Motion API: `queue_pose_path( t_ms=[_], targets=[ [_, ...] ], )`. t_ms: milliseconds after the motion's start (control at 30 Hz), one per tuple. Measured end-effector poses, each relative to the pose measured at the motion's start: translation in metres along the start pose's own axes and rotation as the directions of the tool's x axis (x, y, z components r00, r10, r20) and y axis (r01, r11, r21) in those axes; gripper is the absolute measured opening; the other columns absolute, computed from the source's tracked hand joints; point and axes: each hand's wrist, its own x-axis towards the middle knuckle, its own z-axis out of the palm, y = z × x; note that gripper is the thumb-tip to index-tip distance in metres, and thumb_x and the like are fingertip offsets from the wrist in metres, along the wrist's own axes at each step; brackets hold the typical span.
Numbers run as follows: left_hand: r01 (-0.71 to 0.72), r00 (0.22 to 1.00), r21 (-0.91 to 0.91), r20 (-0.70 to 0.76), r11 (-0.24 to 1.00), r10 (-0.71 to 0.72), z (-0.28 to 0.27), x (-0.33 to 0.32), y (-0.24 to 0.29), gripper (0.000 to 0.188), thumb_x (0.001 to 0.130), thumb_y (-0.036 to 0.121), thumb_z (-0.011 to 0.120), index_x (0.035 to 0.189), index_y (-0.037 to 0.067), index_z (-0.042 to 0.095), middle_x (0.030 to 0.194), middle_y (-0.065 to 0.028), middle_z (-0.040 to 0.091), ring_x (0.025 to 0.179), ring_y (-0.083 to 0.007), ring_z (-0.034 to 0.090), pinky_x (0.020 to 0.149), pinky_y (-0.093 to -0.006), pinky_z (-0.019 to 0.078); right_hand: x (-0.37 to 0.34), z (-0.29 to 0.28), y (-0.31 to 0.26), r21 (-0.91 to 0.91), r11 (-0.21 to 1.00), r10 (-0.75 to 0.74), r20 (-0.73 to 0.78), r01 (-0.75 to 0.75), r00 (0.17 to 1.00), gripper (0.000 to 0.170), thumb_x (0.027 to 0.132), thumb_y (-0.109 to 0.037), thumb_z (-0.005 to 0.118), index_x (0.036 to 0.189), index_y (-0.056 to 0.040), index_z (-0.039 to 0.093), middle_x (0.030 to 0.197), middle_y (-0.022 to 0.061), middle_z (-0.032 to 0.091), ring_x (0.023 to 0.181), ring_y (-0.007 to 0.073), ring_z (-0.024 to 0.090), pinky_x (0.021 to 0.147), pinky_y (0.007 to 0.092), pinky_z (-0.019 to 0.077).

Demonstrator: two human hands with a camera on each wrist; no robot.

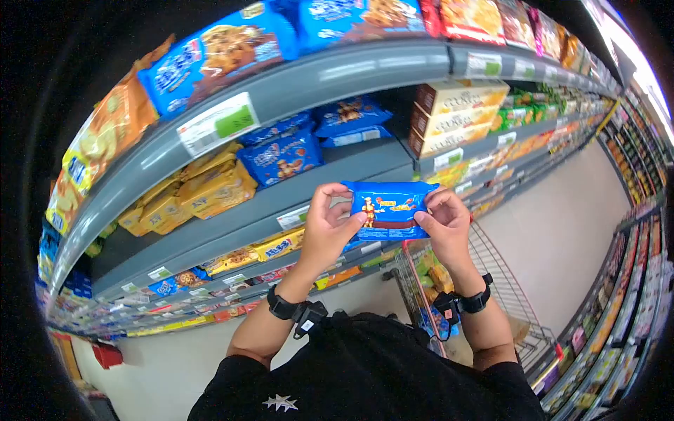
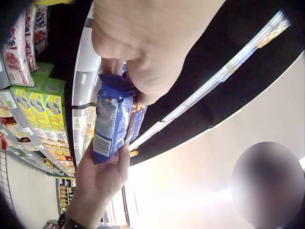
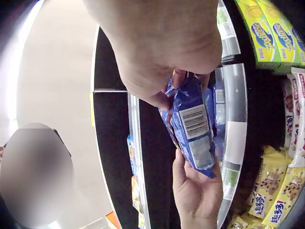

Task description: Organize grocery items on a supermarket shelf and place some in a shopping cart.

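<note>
Both hands hold a blue snack packet [image 1: 393, 209] by its two ends in front of the chest in the head view. The left hand [image 1: 333, 223] pinches one end, thumb on the printed face; the right hand [image 1: 446, 223] pinches the other end the same way. In the left wrist view the packet [image 2: 112, 124] shows its labelled back, with the left hand [image 2: 140, 47] above and the right hand [image 2: 101, 176] beyond. A barcode shows on the packet [image 3: 193, 126] in the right wrist view, between the right hand [image 3: 157, 47] and the left hand [image 3: 198, 193].
Shelves [image 1: 337, 63] run across the front with blue packets [image 1: 281, 158], yellow packets [image 1: 217, 189] and stacked cookie boxes [image 1: 460, 116]. A wire shopping cart [image 1: 502, 270] holding goods stands at the right, below the hands. A red basket [image 1: 107, 355] is at the lower left.
</note>
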Motion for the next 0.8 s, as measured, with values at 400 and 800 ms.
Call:
queue_pose_path(
  t_ms=[400,800],
  targets=[
    [0.175,0.97,0.018,0.168,0.984,-0.176,0.088,-0.011,-0.044,0.073,0.083,-0.005,0.068,0.144,0.005,0.028,0.131,-0.0131,0.043,0.101,-0.0156,0.058,0.083,-0.0301,0.0557,-0.077,-0.083,-0.031,0.025,0.998,0.063,-0.229,-0.058,0.971,0.021,0.082,0.008,0.069,0.093,-0.0017,0.054,0.102,0.0054,0.052,0.096,0.0113,0.053,0.085,0.0258,0.0453],
    [0.822,0.289,0.359,0.406,0.442,-0.867,0.143,-0.077,-0.176,0.04,0.102,0.03,0.05,0.131,0.005,0.053,0.111,-0.0101,0.064,0.084,-0.0155,0.066,0.07,-0.0289,0.0555,-0.254,-0.195,-0.027,-0.295,0.66,0.558,-0.423,-0.691,0.714,0.041,0.081,-0.008,0.077,0.119,-0.0013,0.062,0.09,0.0008,0.068,0.077,0.0067,0.061,0.066,0.0249,0.0504]
  ],
)
